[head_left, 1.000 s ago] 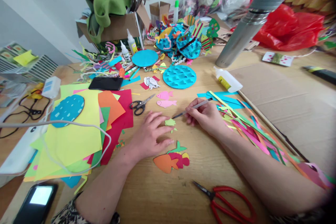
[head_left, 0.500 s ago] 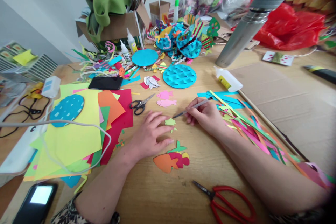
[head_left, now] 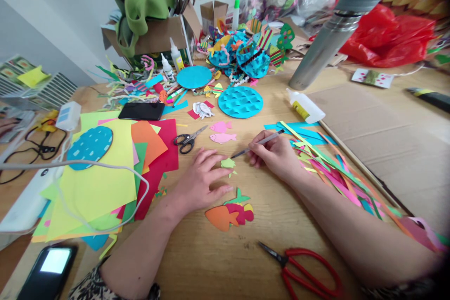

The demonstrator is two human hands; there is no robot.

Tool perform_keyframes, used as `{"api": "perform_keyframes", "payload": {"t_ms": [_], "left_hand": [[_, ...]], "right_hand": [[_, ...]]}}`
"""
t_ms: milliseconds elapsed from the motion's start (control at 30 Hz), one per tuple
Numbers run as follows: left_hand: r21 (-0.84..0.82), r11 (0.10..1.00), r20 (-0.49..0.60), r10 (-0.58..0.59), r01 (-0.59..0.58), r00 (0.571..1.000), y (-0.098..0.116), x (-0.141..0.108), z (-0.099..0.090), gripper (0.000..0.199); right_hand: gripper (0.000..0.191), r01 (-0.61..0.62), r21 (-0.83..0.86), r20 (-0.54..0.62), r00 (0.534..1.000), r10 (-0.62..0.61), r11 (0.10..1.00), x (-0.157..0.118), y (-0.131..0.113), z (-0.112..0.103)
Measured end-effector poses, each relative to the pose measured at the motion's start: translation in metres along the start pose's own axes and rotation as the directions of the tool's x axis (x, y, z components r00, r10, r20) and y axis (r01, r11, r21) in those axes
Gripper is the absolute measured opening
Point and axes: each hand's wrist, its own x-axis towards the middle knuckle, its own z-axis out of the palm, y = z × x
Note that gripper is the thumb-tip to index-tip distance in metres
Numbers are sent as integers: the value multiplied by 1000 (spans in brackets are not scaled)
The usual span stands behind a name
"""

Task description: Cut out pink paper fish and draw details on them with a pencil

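Observation:
A small light-green paper cutout point(head_left: 228, 163) lies on the table between my hands. My left hand point(head_left: 203, 179) rests with spread fingers, its fingertips touching the cutout's edge. In my right hand point(head_left: 269, 152) a grey pen point(head_left: 258, 143) is pinched, its tip at the cutout's upper right. Two pink paper fish point(head_left: 222, 138) lie just beyond. Nearer to me sit an orange paper fish point(head_left: 220, 218), red paper pieces point(head_left: 241, 213) and a green piece point(head_left: 240, 197). Small black-handled scissors point(head_left: 188, 139) lie beyond my left hand.
Red-handled scissors point(head_left: 309, 269) lie in front. Coloured paper sheets point(head_left: 105, 197) and a phone point(head_left: 141, 111) are at left; paper strips point(head_left: 337, 168), a glue bottle point(head_left: 306, 107) and a steel thermos point(head_left: 321, 40) at right. Blue discs point(head_left: 240, 102) lie farther back.

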Motion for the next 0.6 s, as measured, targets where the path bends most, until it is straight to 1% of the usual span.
{"api": "perform_keyframes", "payload": {"t_ms": [600], "left_hand": [[-18, 1000, 18, -17, 18, 1000, 0, 0, 0, 28]], "right_hand": [[20, -6, 3, -9, 1000, 6, 1000, 0, 0, 0]]}}
